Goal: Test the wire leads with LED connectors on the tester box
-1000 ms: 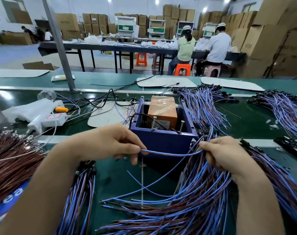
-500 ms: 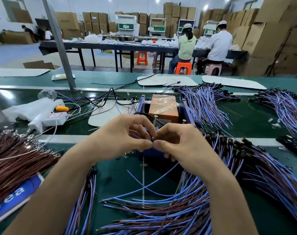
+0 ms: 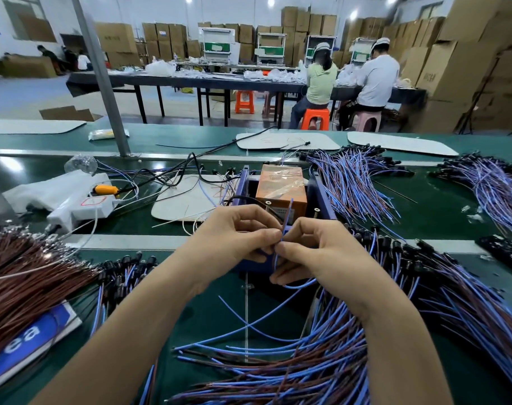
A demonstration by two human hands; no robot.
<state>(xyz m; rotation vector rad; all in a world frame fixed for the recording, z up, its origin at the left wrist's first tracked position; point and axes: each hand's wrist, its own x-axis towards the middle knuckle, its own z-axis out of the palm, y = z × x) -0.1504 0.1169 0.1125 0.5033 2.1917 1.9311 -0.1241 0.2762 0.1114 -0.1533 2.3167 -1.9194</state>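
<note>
A blue tester box (image 3: pixel 322 197) with an orange block (image 3: pixel 281 185) inside stands in the middle of the green bench. My left hand (image 3: pixel 237 238) and my right hand (image 3: pixel 316 252) meet just in front of it, fingertips together. Both pinch a thin blue wire lead (image 3: pixel 286 214) whose free ends stick up toward two screw posts (image 3: pixel 315 211) on the box. The lead's lower part loops under my right hand. A large pile of blue and brown leads (image 3: pixel 322 361) with black LED connectors lies below and to the right of my right arm.
Brown wire bundles (image 3: pixel 24 276) lie at the left, over a blue-white label (image 3: pixel 29 337). More blue leads (image 3: pixel 357 182) fan out right of the box and at far right (image 3: pixel 494 188). A white device (image 3: pixel 73 200) and black cables sit at left. People sit at tables behind.
My hands were apart a second ago, stretching a blue lead; they came together in front of the box. Now the lead's ends point up toward the screw posts.
</note>
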